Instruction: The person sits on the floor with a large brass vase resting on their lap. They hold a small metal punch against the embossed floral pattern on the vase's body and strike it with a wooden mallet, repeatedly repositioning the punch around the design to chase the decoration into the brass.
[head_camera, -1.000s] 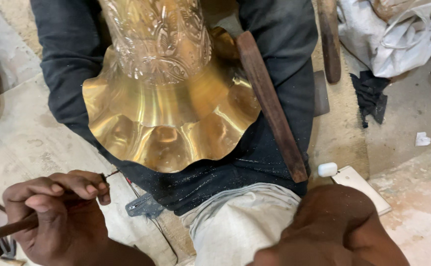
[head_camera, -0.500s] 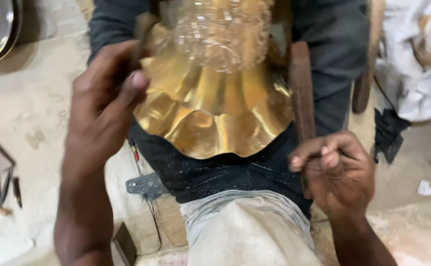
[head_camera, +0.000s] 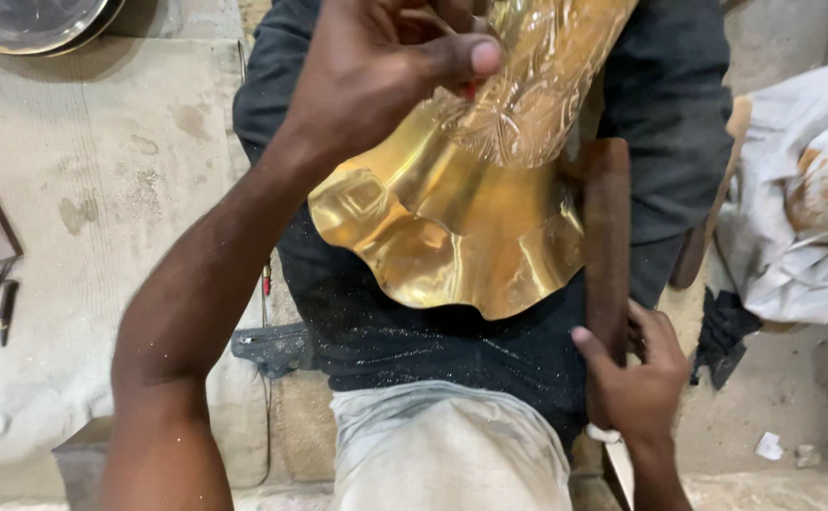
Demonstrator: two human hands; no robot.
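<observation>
head view: the shiny brass piece [head_camera: 452, 227] is being pinched by the left hand [head_camera: 376, 66]; the brown wooden bar [head_camera: 606, 237] is being gripped by the right hand [head_camera: 636, 378], best kept steady.

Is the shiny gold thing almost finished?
Partly, it seems. The brass vessel already has a wavy, polished rim and a raised pattern on its body. The left hand is on the patterned part, holding something small and red; the right hand grips a wooden stick. How much pattern is left is hidden.
</observation>
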